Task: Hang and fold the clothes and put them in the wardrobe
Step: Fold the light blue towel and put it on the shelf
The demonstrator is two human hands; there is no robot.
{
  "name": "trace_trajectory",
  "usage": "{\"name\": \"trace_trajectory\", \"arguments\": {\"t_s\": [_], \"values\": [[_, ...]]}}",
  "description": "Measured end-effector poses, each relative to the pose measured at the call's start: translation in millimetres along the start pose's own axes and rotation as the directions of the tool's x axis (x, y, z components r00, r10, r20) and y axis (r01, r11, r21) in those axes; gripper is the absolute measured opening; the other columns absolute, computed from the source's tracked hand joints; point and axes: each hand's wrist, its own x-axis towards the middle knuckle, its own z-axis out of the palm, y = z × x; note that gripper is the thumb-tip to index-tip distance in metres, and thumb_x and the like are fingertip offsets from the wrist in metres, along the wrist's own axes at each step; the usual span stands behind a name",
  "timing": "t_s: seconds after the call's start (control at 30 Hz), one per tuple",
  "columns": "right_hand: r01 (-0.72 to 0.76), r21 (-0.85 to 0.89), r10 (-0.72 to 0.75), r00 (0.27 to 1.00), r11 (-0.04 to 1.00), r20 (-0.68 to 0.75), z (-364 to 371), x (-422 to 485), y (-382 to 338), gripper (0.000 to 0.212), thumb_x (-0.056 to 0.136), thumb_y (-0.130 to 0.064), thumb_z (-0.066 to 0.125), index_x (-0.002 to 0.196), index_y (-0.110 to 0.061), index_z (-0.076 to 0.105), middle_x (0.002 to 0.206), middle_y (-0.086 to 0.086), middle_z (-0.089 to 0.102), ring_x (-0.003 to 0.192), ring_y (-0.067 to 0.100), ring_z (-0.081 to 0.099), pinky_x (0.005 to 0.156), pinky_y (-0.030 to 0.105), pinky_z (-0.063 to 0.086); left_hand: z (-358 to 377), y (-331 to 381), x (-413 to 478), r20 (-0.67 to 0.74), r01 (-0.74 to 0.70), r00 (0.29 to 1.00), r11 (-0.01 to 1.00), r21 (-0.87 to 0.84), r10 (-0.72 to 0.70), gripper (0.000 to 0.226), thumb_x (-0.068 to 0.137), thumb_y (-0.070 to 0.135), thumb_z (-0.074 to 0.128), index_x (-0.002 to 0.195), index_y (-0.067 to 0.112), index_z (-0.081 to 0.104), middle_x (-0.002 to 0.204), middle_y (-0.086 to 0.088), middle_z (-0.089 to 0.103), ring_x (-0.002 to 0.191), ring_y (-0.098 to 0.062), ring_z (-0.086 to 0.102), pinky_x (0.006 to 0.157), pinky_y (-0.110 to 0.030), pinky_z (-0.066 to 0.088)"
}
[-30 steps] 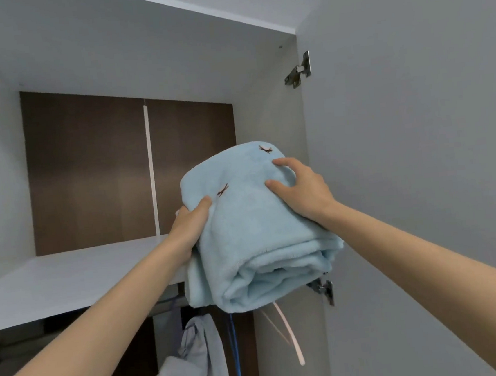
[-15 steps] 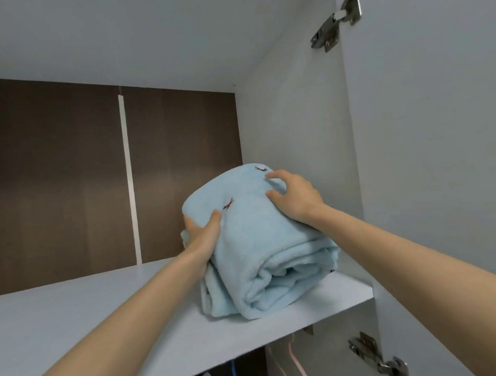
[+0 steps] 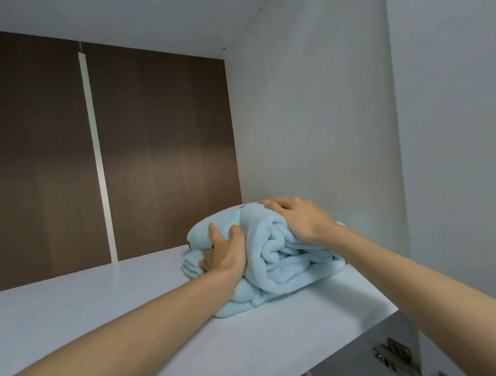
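Observation:
A folded light blue fleece garment (image 3: 281, 263) lies on the wardrobe's top shelf (image 3: 101, 317), toward its right side near the grey side wall. My left hand (image 3: 224, 253) presses against the bundle's left front, fingers spread into the fabric with the thumb up. My right hand (image 3: 296, 218) lies on top of the bundle, fingers curved over its upper edge. Small dark embroidered marks show on the fabric's top.
The shelf is pale grey and runs left to the frame edge. Dark brown back panels (image 3: 161, 153) with a white strip (image 3: 96, 154) close the rear. The open wardrobe door (image 3: 460, 137) stands on the right, with metal hinges (image 3: 393, 355) at top and bottom.
The bundle went from held in the air in front of the shelf edge to resting on the shelf, then slid deeper in. Both hands followed it and stay on it.

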Motion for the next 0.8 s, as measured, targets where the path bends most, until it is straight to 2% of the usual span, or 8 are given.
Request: {"name": "trace_trajectory", "arguments": {"t_s": [0.1, 0.17, 0.27, 0.33, 0.5, 0.6, 0.67, 0.8], "values": [[0.063, -0.056, -0.070, 0.987, 0.996, -0.141, 8, 10, 3, 0.037, 0.100, -0.049, 0.033, 0.116, -0.038, 0.064, 0.100, -0.009, 0.070, 0.098, 0.017, 0.060, 0.079, 0.035, 0.048, 10, 1, 12, -0.051, 0.010, 0.999, 1.000, -0.023, -0.011, 0.061, 0.099, 0.048, 0.027, 0.152, 0.033, 0.000, 0.152, -0.017, 0.025, 0.136, -0.036, 0.030, 0.113, -0.047, 0.023], [0.121, -0.083, -0.134, 0.973, 0.989, -0.185, 17, 17, 6, 0.033, 0.101, -0.044, 0.035, 0.116, -0.036, 0.064, 0.103, -0.009, 0.069, 0.097, 0.015, 0.059, 0.072, 0.031, 0.043, 11, -2, 22, -0.059, -0.006, 0.998, 1.000, -0.021, 0.004, 0.060, 0.100, 0.047, 0.027, 0.152, 0.032, 0.001, 0.152, -0.017, 0.025, 0.135, -0.036, 0.031, 0.112, -0.047, 0.024], [0.168, -0.080, -0.179, 0.970, 0.983, -0.163, 34, 25, 10, 0.035, 0.103, -0.038, 0.034, 0.122, -0.029, 0.062, 0.117, -0.005, 0.067, 0.108, 0.017, 0.058, 0.086, 0.034, 0.045, 7, -9, 39, -0.044, -0.037, 0.998, 0.999, 0.000, 0.037, 0.060, 0.100, 0.047, 0.026, 0.152, 0.030, 0.001, 0.154, -0.014, 0.025, 0.135, -0.036, 0.031, 0.112, -0.046, 0.026], [0.191, -0.110, -0.205, 0.968, 0.976, -0.141, 42, 25, 12, 0.037, 0.104, -0.034, 0.032, 0.129, -0.026, 0.058, 0.128, -0.005, 0.062, 0.118, 0.016, 0.054, 0.099, 0.034, 0.039, 4, -13, 47, -0.032, -0.051, 0.998, 0.998, 0.035, 0.052, 0.060, 0.100, 0.047, 0.026, 0.152, 0.029, 0.002, 0.152, -0.013, 0.030, 0.134, -0.036, 0.033, 0.112, -0.045, 0.026], [0.180, -0.202, -0.190, 0.981, 0.963, -0.029, 35, 16, 9, 0.041, 0.105, -0.031, 0.026, 0.143, -0.027, 0.042, 0.146, -0.004, 0.045, 0.136, 0.014, 0.037, 0.112, 0.032, 0.024, -6, -15, 46, 0.055, -0.082, 0.996, 0.990, 0.115, 0.076, 0.060, 0.100, 0.050, 0.022, 0.152, 0.029, 0.002, 0.154, -0.017, 0.025, 0.138, -0.035, 0.029, 0.114, -0.043, 0.023], [0.137, -0.229, -0.142, 0.990, 0.964, -0.005, 25, -5, 10, 0.042, 0.105, -0.028, 0.028, 0.147, -0.026, 0.035, 0.149, -0.002, 0.040, 0.139, 0.016, 0.031, 0.114, 0.032, 0.019, -23, -12, 44, 0.087, -0.053, 0.996, 0.980, 0.192, 0.036, 0.056, 0.101, 0.047, 0.023, 0.152, 0.030, 0.008, 0.156, -0.019, 0.016, 0.141, -0.034, 0.024, 0.116, -0.039, 0.019], [0.095, -0.176, -0.093, 0.995, 0.980, 0.021, 16, -22, 12, 0.043, 0.104, -0.025, 0.033, 0.147, -0.025, 0.034, 0.149, 0.002, 0.039, 0.139, 0.019, 0.031, 0.113, 0.029, 0.019, -33, -12, 37, 0.089, -0.065, 0.995, 0.967, 0.245, 0.045, 0.054, 0.102, 0.040, 0.026, 0.153, 0.027, 0.012, 0.156, -0.019, 0.014, 0.142, -0.033, 0.021, 0.115, -0.038, 0.020], [-0.033, -0.100, 0.030, 0.999, 0.994, -0.032, -8, -53, 5, 0.049, 0.096, -0.007, 0.038, 0.143, -0.022, 0.041, 0.141, 0.007, 0.048, 0.125, 0.025, 0.046, 0.101, 0.029, 0.034, -50, -1, 6, 0.058, -0.183, 0.983, 0.935, 0.302, 0.173, 0.052, 0.102, 0.027, 0.030, 0.152, 0.019, 0.018, 0.156, -0.018, 0.016, 0.143, -0.032, 0.019, 0.115, -0.038, 0.020]]}}
